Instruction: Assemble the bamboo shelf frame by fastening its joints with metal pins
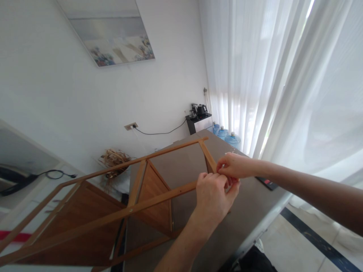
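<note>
Left hand [214, 192] is curled mostly closed right at the near corner of the wooden frame [167, 195], and the right hand [235, 165] has its fingers bunched up just beside it; can't tell what either's actually pinching, fingers block it. Frame's lying on the grey table [244, 211], stretching off left from the hands.

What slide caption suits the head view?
Left hand and right hand meet at a wooden frame's end over a grey table.
</note>
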Demonstrator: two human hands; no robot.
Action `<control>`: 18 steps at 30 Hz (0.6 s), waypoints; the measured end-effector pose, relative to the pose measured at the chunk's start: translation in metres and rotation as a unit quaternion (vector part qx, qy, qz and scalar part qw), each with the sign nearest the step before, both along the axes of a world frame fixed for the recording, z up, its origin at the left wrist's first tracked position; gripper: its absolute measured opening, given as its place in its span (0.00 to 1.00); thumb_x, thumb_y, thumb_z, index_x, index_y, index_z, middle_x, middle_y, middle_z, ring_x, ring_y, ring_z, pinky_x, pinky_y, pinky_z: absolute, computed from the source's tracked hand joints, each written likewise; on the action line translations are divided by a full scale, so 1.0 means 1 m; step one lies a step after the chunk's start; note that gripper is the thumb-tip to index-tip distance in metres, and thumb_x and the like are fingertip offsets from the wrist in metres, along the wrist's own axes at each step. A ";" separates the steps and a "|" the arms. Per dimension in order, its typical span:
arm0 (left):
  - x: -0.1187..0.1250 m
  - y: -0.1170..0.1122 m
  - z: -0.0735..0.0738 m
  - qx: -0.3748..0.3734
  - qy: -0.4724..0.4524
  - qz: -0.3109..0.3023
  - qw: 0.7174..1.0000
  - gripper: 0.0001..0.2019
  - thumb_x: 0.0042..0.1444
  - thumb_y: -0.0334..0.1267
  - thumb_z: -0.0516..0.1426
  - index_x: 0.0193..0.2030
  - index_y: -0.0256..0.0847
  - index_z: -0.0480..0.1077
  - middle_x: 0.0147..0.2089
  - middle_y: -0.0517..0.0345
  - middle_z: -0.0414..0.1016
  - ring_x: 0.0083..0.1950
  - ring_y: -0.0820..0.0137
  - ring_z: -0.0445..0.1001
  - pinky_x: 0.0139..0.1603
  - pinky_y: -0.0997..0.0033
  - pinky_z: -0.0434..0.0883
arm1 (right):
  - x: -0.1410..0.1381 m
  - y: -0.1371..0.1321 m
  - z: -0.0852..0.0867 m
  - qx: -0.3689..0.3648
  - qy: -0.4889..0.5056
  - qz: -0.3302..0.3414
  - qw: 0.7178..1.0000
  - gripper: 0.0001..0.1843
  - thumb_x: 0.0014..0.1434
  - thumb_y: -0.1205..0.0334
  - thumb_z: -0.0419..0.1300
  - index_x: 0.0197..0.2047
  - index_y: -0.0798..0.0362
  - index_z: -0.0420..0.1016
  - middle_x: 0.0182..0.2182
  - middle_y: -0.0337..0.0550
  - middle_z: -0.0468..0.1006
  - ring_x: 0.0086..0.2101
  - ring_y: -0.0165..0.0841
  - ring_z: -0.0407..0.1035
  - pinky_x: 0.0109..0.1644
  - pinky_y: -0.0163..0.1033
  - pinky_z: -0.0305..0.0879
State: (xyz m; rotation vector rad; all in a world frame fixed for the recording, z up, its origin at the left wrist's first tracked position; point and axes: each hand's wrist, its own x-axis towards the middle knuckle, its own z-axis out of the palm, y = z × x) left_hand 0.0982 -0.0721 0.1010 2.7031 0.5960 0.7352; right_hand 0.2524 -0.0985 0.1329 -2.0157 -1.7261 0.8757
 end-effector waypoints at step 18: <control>-0.014 0.075 0.019 -0.181 0.110 -0.001 0.977 0.17 0.56 0.49 0.51 0.33 0.40 0.76 0.31 0.57 0.76 0.31 0.69 0.70 0.32 0.72 0.61 | -0.003 -0.011 0.023 0.094 -0.255 0.096 0.957 0.18 0.58 0.62 0.48 0.20 0.54 0.69 0.16 0.37 0.65 0.18 0.25 0.51 0.25 0.34 0.45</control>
